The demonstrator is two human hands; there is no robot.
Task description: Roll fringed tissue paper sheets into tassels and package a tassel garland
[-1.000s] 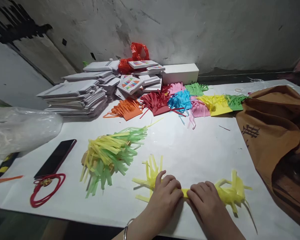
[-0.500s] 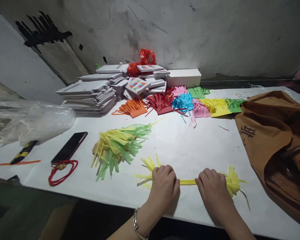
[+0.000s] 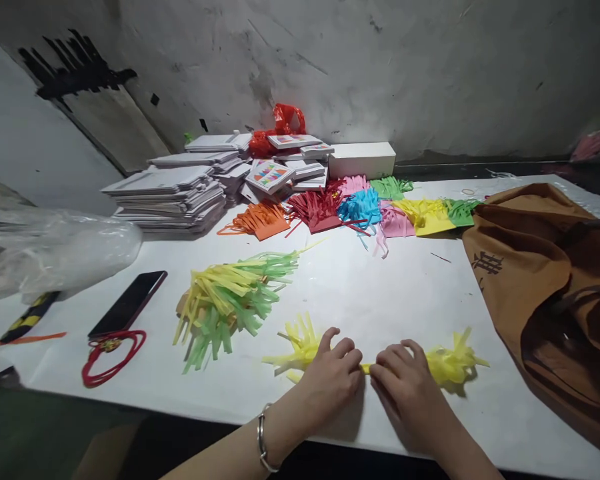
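A yellow paper tassel (image 3: 450, 363) lies across the front of the white table, its fringed ends fanned out left and right of my hands. My left hand (image 3: 333, 370) pinches the narrow middle strip with thumb and fingertips, some fingers raised. Close beside it, my right hand (image 3: 403, 377) is closed on the same strip. Only a short piece of the strip shows between them. Up and to the left rests a pile of yellow and green tassels (image 3: 235, 300).
Fringed paper bundles (image 3: 320, 210) in several colours line the back, before stacked white boxes (image 3: 167, 197) and a long white box (image 3: 363, 160). At left are a phone (image 3: 129, 303), a red cord (image 3: 115, 360) and clear plastic (image 3: 70, 247). A brown cloth bag (image 3: 535, 287) covers the right side.
My hands have come closer together along the yellow strip, so less of it shows between them. Some fingers of my left hand have lifted. The view has shifted slightly right.
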